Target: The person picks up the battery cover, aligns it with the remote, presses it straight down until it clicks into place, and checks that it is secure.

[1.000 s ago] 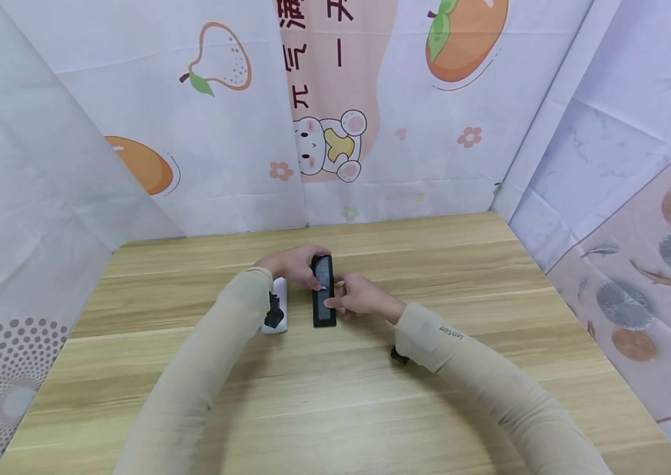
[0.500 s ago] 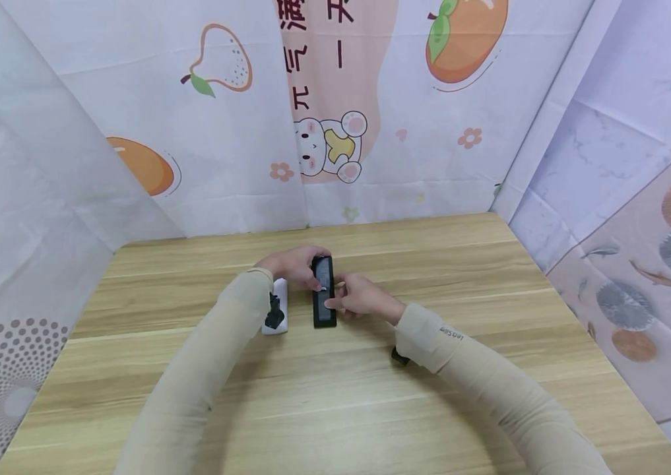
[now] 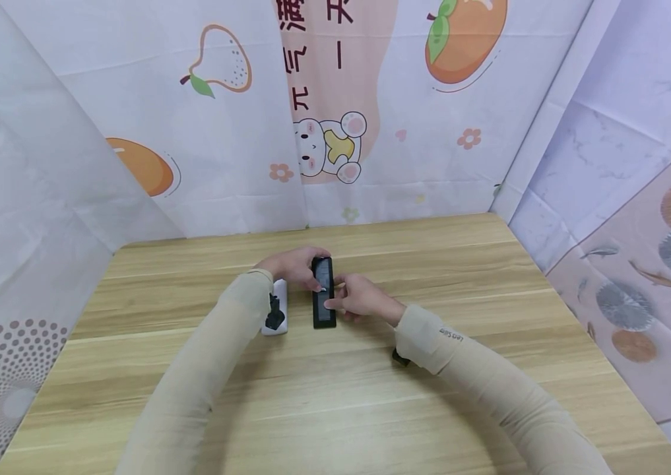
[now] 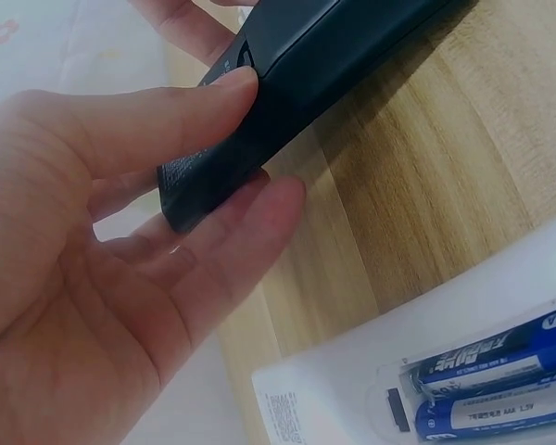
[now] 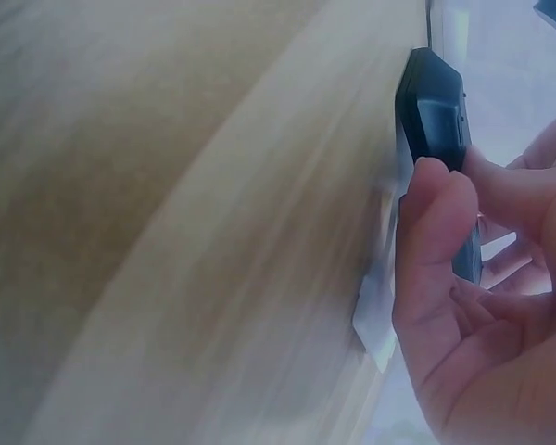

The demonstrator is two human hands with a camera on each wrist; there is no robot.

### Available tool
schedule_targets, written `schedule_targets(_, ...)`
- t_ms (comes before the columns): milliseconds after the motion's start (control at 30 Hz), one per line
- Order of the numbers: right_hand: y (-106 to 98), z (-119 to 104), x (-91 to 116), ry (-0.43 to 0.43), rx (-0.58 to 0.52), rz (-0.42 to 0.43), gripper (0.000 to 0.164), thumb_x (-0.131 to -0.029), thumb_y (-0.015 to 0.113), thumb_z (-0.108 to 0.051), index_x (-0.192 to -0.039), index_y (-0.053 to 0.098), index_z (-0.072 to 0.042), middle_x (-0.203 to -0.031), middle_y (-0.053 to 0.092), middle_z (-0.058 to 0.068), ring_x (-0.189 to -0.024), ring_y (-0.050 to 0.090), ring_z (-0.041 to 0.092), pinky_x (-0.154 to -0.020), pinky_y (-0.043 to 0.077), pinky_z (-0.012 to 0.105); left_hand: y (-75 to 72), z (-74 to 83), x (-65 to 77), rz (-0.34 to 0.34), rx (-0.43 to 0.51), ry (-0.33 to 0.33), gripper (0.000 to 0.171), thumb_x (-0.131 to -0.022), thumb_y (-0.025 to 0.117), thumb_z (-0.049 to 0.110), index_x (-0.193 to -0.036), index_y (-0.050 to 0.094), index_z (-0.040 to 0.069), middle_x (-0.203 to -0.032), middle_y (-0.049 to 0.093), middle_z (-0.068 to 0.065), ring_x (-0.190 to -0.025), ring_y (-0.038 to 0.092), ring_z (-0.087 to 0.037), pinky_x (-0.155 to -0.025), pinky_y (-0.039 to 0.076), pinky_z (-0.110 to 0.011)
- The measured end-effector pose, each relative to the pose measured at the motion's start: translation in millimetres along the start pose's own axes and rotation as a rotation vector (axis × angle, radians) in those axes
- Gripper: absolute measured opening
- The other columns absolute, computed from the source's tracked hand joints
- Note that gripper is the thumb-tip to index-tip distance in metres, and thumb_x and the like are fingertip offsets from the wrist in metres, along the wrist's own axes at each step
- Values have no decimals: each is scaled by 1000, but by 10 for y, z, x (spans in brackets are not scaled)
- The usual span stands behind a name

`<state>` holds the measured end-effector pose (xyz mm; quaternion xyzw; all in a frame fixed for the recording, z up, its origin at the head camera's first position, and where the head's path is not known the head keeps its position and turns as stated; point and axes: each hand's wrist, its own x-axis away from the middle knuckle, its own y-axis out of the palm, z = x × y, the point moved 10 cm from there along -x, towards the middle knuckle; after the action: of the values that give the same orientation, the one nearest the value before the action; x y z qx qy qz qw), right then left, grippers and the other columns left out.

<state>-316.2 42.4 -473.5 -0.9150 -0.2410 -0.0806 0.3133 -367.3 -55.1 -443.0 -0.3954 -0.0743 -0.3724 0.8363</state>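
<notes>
Probably for steadiness, the left hand (image 3: 298, 266) pinches the far end of a long black plastic remote (image 3: 320, 310), the right hand (image 3: 360, 295) its side, over the wood-grained worktop (image 3: 341, 396); a white plastic remote (image 4: 324, 389) lies just left, its blue cylindrical batteries (image 4: 491, 413) facing up.

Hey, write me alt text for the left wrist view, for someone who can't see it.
A left hand grips one end of a black device, thumb on its surface, with a wooden table behind. At lower right, a white device has two blue-and-white AAA batteries exposed.
</notes>
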Motion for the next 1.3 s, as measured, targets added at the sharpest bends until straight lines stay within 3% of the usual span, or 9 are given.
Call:
schedule_targets(267, 24, -34, -1, -12, -6, 3, 42, -95, 73, -21, -126, 57, 3, -82, 66, 9, -58, 63, 20, -50, 58, 34, 37, -54, 17, -27, 114, -48, 84, -87, 74, -6, -158, 30, 6, -136, 46, -24, -94, 68, -30, -84, 60, -42)
schedule_targets(467, 52, -13, -8, 5, -13, -8, 40, -96, 72, -20, -126, 56, 3, -84, 67, 10, -59, 64, 21, -51, 58, 34, 40, -86, 39, -17, 115, -74, 85, -86, 74, -5, -158, 31, 10, -140, 43, -24, -103, 63, -32, -82, 61, -41)
schedule_targets(667, 63, 15, -16, 13, -11, -13, 42, -97, 71, -21, -128, 55, 3, -85, 67, 10, -59, 64, 21, -51, 59, 34, 41, -70, 29, -14, 69, -50, 82, -87, 75, -3, -157, 32, 8, -140, 45, -24, -109, 59, -31, -83, 59, -36)
schedule_targets(1033, 67, -37, -30, -37, 43, -26, 42, -98, 69, -24, -127, 57, 4, -69, 65, 10, -51, 59, 18, -46, 55, 33, 34, -47, 32, -17, 8, -50, 75, -88, 73, -2, -154, 37, 5, -131, 52, -21, -92, 64, -25, -76, 60, -33)
schedule_targets(1300, 71, -8, -39, -28, 47, -20, 43, -98, 71, -25, -127, 56, 3, -70, 66, 8, -52, 59, 17, -46, 54, 31, 54, -90, -9, -36, 0, -40, 76, -88, 75, 0, -154, 37, 5, -130, 52, -20, -92, 63, -26, -72, 58, -32)
